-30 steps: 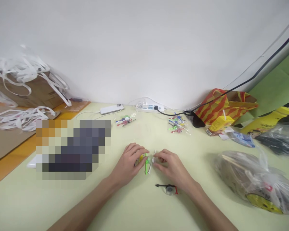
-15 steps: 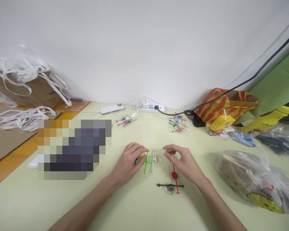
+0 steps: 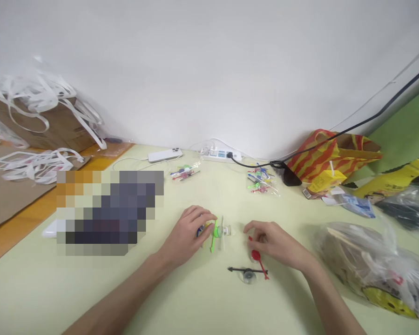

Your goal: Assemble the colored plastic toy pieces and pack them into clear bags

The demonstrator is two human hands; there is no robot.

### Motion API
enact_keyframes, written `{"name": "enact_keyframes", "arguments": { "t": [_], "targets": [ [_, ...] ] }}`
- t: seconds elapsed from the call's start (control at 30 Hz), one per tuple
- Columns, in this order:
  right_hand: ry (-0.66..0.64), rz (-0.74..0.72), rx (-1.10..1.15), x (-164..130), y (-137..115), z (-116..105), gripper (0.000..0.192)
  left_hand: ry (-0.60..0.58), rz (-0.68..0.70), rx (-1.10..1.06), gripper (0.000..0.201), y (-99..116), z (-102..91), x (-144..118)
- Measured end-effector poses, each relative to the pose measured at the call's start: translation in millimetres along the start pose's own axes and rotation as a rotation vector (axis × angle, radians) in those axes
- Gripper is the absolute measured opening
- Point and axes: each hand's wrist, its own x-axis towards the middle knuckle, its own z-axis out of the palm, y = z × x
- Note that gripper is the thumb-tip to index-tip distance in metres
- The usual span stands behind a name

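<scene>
My left hand is closed around a row of small spinner arrows on clear suction cups, lined up on their sides. A green arrow and a white arrow show past its fingertips; blue and yellow parts are mostly hidden under the fingers. A clear suction cup points right at the row's end. My right hand is over a red arrow, thumb and forefinger apart about its upper end, the thumb seeming to touch it. Just below lies a black arrow on its clear suction cup.
Bagged coloured arrows and another such bag lie farther back. A power strip and white phone sit by the wall. Right: a bulky plastic bag, juice carton and striped bag. A pixelated area covers the left.
My right hand has moved from beside the row down and right to the red arrow, which has turned slightly, its lower end swinging right. My left hand keeps its hold.
</scene>
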Motion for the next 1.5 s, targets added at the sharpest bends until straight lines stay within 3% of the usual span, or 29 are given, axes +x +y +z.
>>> {"name": "enact_keyframes", "arguments": {
  "t": [0.17,0.53,0.77,1.03,1.3,1.5],
  "targets": [
    [0.138,-0.012,0.032,9,2,11,0.024,0.001,0.004,-0.007,0.019,0,1.0,0],
    [0.466,0.017,0.15,33,2,36,0.014,-0.006,0.008,-0.015,0.018,1,1.1,2],
    [0.451,-0.039,0.208,31,4,29,0.025,-0.011,0.004,-0.024,0.018,1,1.2,0],
    [0.144,-0.026,-0.003,5,2,4,0.013,0.013,0.003,-0.015,0.018,-1,-0.2,0],
    [0.196,-0.111,-0.163,19,-3,26,0.006,0.012,0.002,-0.011,0.019,2,-2.5,0],
    [0.301,-0.129,-0.172,17,0,22,0.009,0.005,0.002,-0.017,0.019,2,-3.8,0]
  ]
}}
